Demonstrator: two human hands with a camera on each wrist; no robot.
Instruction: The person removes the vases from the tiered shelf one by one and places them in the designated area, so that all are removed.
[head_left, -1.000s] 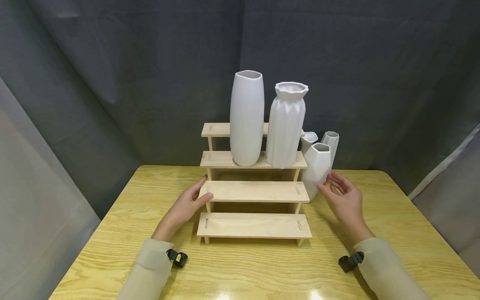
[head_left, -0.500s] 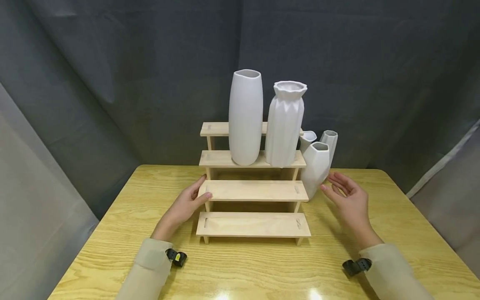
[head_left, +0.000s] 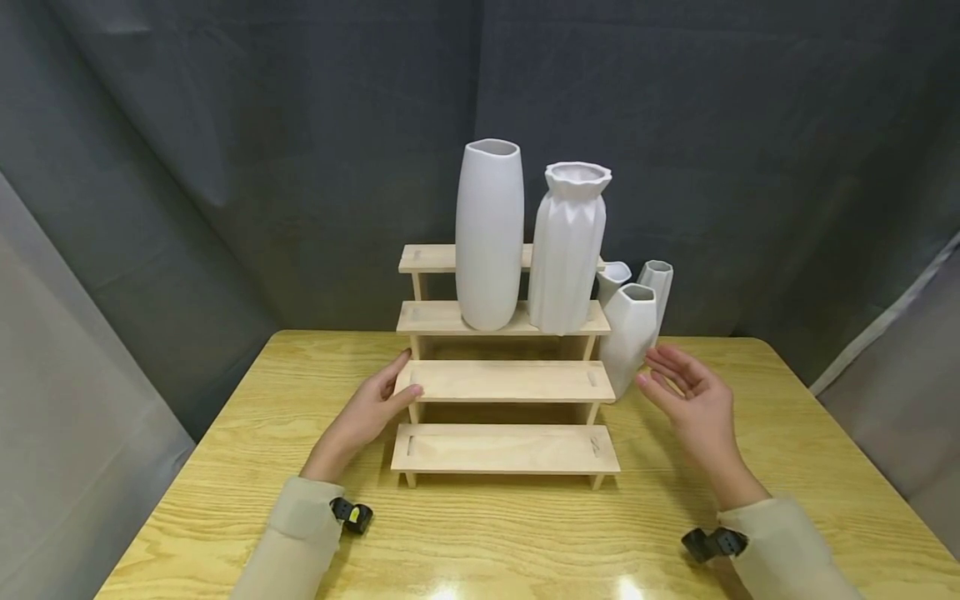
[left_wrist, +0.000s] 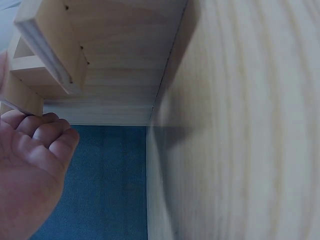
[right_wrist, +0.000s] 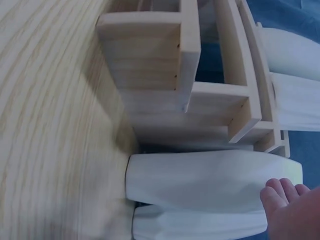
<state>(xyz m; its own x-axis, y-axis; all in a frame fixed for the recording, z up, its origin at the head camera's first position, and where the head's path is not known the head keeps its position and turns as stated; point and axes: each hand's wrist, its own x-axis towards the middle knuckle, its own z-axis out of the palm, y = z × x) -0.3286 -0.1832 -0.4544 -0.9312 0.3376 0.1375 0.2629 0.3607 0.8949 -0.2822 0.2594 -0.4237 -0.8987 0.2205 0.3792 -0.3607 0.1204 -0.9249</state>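
a pale wooden four-step stand (head_left: 504, 381) is placed in the middle of the yellowish wood-grain table (head_left: 495, 533); the clock is read from the centre of this stand. at between eight and nine o'clock, the left hand (head_left: 360, 412) grips the end of the second step from the bottom, with the thumb on top. at between three and four o'clock, the right hand (head_left: 697, 404) holds nothing, its fingers being loosely bent. it is just beside a white faceted vase with an angular mouth (head_left: 630, 333), which stands on the table at between two and three o'clock; whether they touch, i cannot tell. two narrower white vases, one with a flared mouth (head_left: 612, 275) and one fluted (head_left: 660, 287), are behind it, near two o'clock. on the second step from the top, a tall smooth white vase (head_left: 489, 237) stands upright at twelve o'clock, and a white pleated vase with frilled rim (head_left: 567, 258) at one o'clock.
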